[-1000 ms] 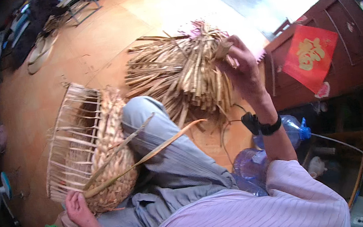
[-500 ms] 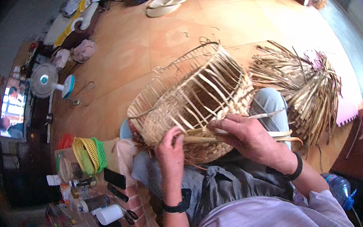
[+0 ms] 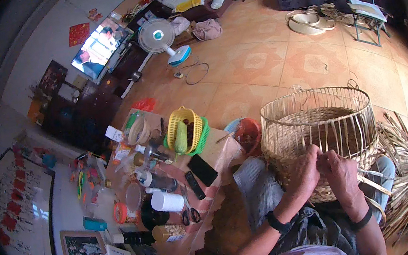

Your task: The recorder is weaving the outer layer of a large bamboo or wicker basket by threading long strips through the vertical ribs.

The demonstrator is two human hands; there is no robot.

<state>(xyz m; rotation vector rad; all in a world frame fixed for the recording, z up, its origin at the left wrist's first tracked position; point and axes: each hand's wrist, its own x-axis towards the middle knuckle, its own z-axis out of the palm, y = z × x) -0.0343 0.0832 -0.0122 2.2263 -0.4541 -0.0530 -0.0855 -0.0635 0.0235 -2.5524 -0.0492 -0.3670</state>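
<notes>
On my lap a round straw basket (image 3: 288,153) stands tilted, its lower wall densely woven and its upper part an open cage of upright strips under a thin rim. My left hand (image 3: 305,172) and my right hand (image 3: 341,174) meet at its near wall, fingers pinched close together. Flat pale straw strips (image 3: 376,184) stick out to the right from behind my right hand, which grips them. What my left fingers pinch is hidden behind the hand. At the right a thick bundle of dry straw (image 3: 406,179) lies beside my leg.
To my left a low table (image 3: 217,192) bears a phone (image 3: 202,170), a remote (image 3: 195,185), scissors (image 3: 191,215), a white jar (image 3: 167,202), and a yellow basket (image 3: 183,125) with a green vegetable. A red bucket (image 3: 248,135) stands beside it. Farther off are a fan (image 3: 157,35) and a folding chair (image 3: 367,9).
The view has swung left, bringing the table and television further in. My hands, apart before with strips between them, are now together at the basket wall. The basket sits more upright.
</notes>
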